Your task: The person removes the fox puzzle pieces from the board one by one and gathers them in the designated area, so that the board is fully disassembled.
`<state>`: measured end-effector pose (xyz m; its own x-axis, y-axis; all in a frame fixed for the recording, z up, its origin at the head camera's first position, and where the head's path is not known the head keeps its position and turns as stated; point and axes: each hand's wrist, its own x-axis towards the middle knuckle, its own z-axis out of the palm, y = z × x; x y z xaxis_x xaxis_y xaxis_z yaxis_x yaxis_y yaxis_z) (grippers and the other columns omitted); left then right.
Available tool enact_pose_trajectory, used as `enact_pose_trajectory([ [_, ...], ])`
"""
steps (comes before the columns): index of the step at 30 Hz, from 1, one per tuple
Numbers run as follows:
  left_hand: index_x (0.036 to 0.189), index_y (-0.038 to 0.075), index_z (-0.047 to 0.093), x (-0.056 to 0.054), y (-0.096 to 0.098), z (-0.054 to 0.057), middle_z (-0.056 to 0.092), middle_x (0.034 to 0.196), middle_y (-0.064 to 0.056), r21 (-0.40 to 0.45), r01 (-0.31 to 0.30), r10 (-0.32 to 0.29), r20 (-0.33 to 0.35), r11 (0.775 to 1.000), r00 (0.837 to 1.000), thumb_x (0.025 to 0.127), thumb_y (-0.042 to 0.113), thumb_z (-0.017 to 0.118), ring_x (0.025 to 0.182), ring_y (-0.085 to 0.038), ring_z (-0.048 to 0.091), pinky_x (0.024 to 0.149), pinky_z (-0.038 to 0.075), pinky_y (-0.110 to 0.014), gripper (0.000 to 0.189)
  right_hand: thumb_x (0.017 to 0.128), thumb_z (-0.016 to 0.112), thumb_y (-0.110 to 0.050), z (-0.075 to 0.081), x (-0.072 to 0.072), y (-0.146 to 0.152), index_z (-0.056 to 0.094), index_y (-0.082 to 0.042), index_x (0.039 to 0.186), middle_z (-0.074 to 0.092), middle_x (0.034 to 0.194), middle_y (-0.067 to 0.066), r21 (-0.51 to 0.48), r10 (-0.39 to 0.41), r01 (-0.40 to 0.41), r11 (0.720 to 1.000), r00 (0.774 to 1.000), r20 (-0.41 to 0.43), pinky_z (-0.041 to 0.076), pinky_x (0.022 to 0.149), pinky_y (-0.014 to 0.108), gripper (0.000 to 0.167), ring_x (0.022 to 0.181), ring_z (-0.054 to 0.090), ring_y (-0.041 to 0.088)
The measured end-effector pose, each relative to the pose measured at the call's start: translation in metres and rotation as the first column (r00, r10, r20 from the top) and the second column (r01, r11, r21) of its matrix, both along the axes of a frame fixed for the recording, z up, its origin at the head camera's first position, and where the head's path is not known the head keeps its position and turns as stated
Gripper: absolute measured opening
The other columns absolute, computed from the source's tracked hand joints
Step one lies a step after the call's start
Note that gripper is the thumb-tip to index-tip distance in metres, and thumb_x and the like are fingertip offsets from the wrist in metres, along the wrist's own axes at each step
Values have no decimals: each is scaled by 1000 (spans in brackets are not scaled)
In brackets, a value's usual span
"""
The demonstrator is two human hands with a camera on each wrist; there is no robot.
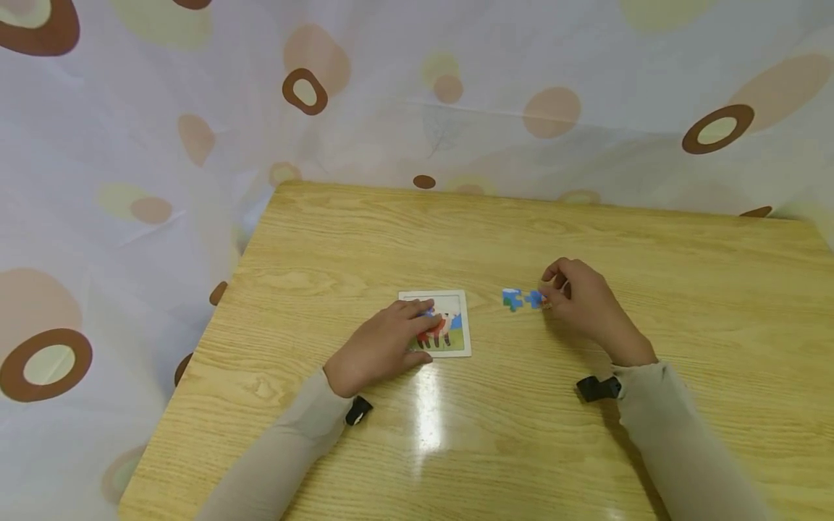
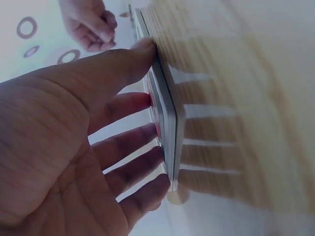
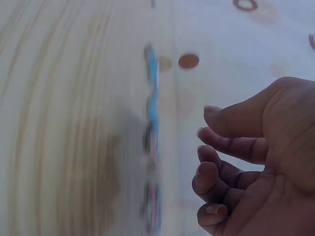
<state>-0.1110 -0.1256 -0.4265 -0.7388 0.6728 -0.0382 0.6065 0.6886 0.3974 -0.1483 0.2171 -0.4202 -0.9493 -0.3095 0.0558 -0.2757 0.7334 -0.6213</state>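
Observation:
My left hand (image 1: 384,339) lies over a square jigsaw puzzle (image 1: 459,336) in a white frame. The picture has a white animal with red on it, green ground and blue sky; my fingers cover its left part. Seen from the left wrist, the fingertips touch the puzzle's face and the thumb (image 2: 140,56) rests at its near edge. My right hand (image 1: 583,302) hovers beside loose puzzle pieces (image 1: 512,298), blue and green, with nothing between its loosely bent fingers. In the right wrist view the pieces (image 3: 153,110) lie in a row on the table, apart from the fingertips.
Both items lie on a wood-grain table (image 1: 339,239), with a bright light reflection in front of the puzzle. A white cloth (image 1: 391,130) with brown and yellow spots hangs behind the table and at its left side. Black straps (image 1: 598,389) sit at my wrists.

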Motion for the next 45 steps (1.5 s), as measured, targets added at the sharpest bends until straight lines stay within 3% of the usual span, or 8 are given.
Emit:
enact_pose_trajectory([
  [6, 143, 7, 62, -3, -4, -1, 53, 152, -13, 9, 19, -19, -56, 1000, 998, 89, 35, 84, 139, -32, 49, 113, 41, -47, 65, 103, 66, -10, -1, -6, -56, 65, -2, 106, 62, 89, 8, -67, 126, -125, 990, 992, 10, 47, 65, 37, 9, 71, 54, 20],
  [10, 140, 4, 63, -6, -6, 1, 53, 151, -17, 39, 9, -8, -28, 999, 1000, 88, 34, 85, 139, -33, 50, 112, 42, -46, 65, 102, 66, -10, -8, -10, -90, 66, -4, 102, 63, 86, 4, -109, 195, -189, 976, 980, 47, 47, 66, 36, 6, 71, 55, 18],
  [15, 142, 4, 61, -11, -14, 9, 46, 156, -19, 34, -76, 75, 34, 997, 997, 86, 32, 87, 142, -34, 46, 113, 42, -44, 68, 102, 65, -7, -5, -10, -125, 66, -3, 105, 65, 85, 4, -154, 291, -272, 950, 950, 115, 49, 64, 35, 5, 69, 57, 16],
  [20, 145, 1, 58, -19, -20, 16, 46, 157, -18, -77, -136, 136, -15, 988, 991, 84, 41, 88, 143, -35, 44, 114, 40, -48, 79, 100, 64, -1, -1, -10, -148, 64, 2, 112, 63, 83, 5, -150, 365, -343, 927, 918, 153, 49, 60, 31, 13, 63, 55, 14],
  [25, 145, -1, 57, -19, -21, 15, 47, 156, -19, -142, -131, 132, 1, 981, 991, 81, 49, 87, 143, -36, 45, 113, 41, -49, 87, 99, 68, -5, 0, -7, -158, 62, 3, 117, 60, 78, 4, -101, 359, -344, 933, 900, 248, 48, 60, 29, 20, 62, 54, 15],
  [34, 154, 3, 48, -15, -14, 15, 39, 162, -15, -268, -150, 158, 6, 952, 987, 79, 61, 83, 148, -32, 39, 111, 42, -54, 101, 96, 72, -3, 1, -3, -163, 61, 0, 102, 59, 90, 7, 14, 308, -319, 948, 923, 230, 46, 69, 34, 13, 76, 53, 21],
  [41, 153, 3, 49, -15, -11, 16, 38, 162, -16, -292, -150, 156, -5, 944, 988, 81, 59, 83, 149, -33, 38, 109, 43, -55, 97, 95, 68, 2, 0, 1, -164, 54, -3, 99, 51, 92, 8, 7, 288, -295, 956, 939, 189, 42, 69, 34, 16, 78, 47, 22],
  [45, 151, 4, 51, -15, -10, 16, 39, 162, -16, -292, -153, 159, -4, 944, 987, 80, 58, 84, 148, -33, 38, 108, 44, -55, 95, 98, 62, 4, 0, 2, -163, 50, -5, 99, 55, 82, 7, -59, 290, -284, 957, 929, 230, 40, 62, 31, 15, 67, 48, 19],
])
